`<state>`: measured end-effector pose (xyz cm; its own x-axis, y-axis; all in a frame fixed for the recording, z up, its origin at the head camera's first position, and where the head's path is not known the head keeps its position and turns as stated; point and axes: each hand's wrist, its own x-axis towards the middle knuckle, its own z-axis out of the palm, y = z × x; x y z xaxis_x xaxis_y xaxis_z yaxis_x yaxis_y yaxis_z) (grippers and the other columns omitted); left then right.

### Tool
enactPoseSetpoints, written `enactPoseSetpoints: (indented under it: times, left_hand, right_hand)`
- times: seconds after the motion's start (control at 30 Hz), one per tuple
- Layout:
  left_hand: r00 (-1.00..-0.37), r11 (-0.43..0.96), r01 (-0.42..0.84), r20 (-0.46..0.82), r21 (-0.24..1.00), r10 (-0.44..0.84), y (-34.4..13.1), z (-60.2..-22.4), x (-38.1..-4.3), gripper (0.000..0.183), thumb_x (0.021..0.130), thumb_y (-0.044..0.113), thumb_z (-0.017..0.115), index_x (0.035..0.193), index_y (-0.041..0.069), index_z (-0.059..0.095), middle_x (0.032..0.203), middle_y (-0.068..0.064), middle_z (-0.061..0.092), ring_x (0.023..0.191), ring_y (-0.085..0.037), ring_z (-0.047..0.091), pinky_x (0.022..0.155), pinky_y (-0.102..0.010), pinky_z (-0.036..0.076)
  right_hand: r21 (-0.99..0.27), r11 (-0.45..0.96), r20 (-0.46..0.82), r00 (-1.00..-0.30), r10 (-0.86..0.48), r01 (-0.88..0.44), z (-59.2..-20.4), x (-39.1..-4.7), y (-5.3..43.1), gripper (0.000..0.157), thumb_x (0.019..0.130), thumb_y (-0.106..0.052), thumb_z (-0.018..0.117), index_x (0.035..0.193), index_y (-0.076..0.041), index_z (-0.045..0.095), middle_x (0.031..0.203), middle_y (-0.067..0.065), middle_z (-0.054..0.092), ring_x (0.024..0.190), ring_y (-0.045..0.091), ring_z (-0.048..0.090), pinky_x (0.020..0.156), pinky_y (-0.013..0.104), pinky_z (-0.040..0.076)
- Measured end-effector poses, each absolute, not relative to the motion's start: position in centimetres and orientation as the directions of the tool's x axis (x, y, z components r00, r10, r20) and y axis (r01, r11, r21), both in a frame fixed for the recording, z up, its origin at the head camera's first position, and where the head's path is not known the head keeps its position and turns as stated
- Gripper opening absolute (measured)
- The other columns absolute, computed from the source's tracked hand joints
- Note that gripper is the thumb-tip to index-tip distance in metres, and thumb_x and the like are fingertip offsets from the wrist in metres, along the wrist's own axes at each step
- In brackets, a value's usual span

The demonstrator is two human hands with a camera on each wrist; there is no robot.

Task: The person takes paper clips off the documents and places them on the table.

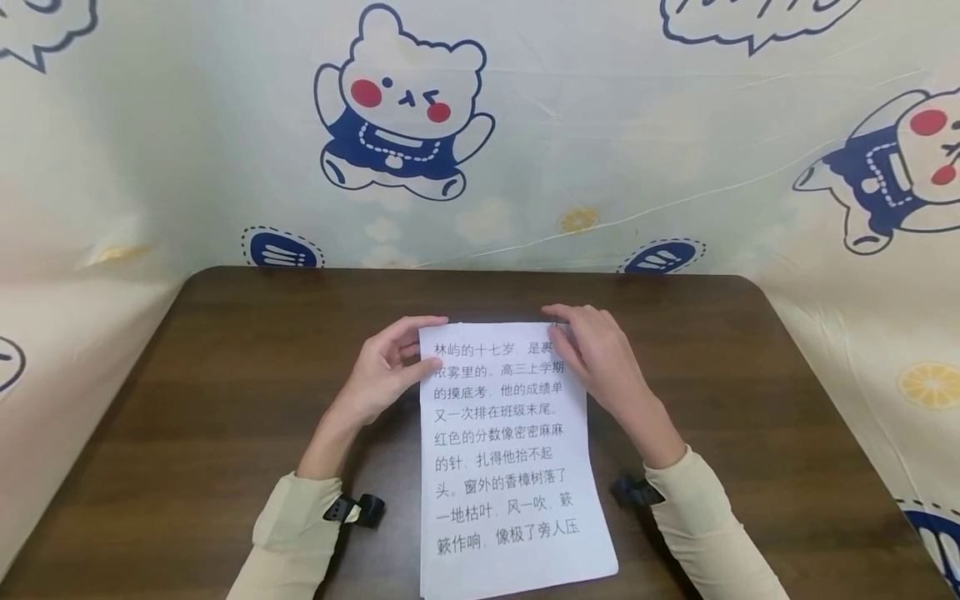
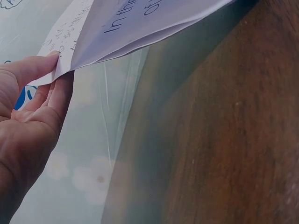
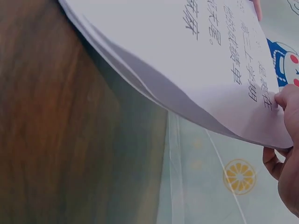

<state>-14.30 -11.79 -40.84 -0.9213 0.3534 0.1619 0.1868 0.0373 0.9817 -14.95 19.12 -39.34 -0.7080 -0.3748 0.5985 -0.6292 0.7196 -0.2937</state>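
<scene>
A small stack of white paper sheets stands out in the head view, its front covered with lines of printed Chinese text. My left hand pinches the upper left edge, thumb on the front and fingers behind. At the upper right corner, my right hand grips the paper between thumb and fingers. The left wrist view shows the paper with a panel of English lettering beside a strip of smaller writing. Loose, slightly parted sheet edges appear in the right wrist view.
A dark brown wooden table lies beneath the paper and forearms. Behind it hangs a pale curtain printed with cartoon bears and orange slices. Black wrist devices are strapped at both cream sleeves.
</scene>
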Motion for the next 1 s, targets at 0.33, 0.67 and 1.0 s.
enactPoseSetpoints:
  times: [0.33,0.67,1.0]
  left_hand:
    - [-0.922,0.061,0.185,0.152,0.981,0.355,-11.8,-40.9,-14.0,0.052,0.09,-0.003,0.069,0.139,0.009,0.057,0.13,-0.016,0.065,0.102,-0.016,0.073,0.079,-0.028,0.062]
    - [-0.915,0.029,0.195,0.171,0.98,0.366,-11.8,-41.1,-13.8,0.052,0.089,-0.006,0.068,0.139,0.007,0.056,0.13,-0.019,0.064,0.101,-0.014,0.073,0.08,-0.028,0.062]
    - [-0.913,0.038,0.207,0.179,0.978,0.366,-11.8,-40.9,-14.3,0.052,0.089,-0.007,0.068,0.138,0.006,0.056,0.128,-0.02,0.066,0.099,-0.013,0.074,0.077,-0.029,0.063]
  right_hand:
    - [-0.507,0.668,0.553,-0.8,-0.234,-0.545,-39.9,-14.6,18.5,0.032,0.098,-0.012,0.063,0.129,-0.007,0.063,0.113,0.013,0.071,0.099,0.023,0.064,0.086,0.038,0.053]
    - [-0.738,0.496,0.485,-0.871,-0.081,-0.457,-39.8,-15.0,18.6,0.031,0.1,-0.01,0.061,0.13,-0.008,0.063,0.101,0.011,0.069,0.09,0.015,0.061,0.081,0.009,0.047]
    - [-0.839,0.363,0.434,-0.901,-0.002,-0.405,-38.9,-15.6,20.7,0.034,0.101,-0.014,0.059,0.135,-0.014,0.063,0.1,0.008,0.064,0.094,0.012,0.063,0.074,0.012,0.049]
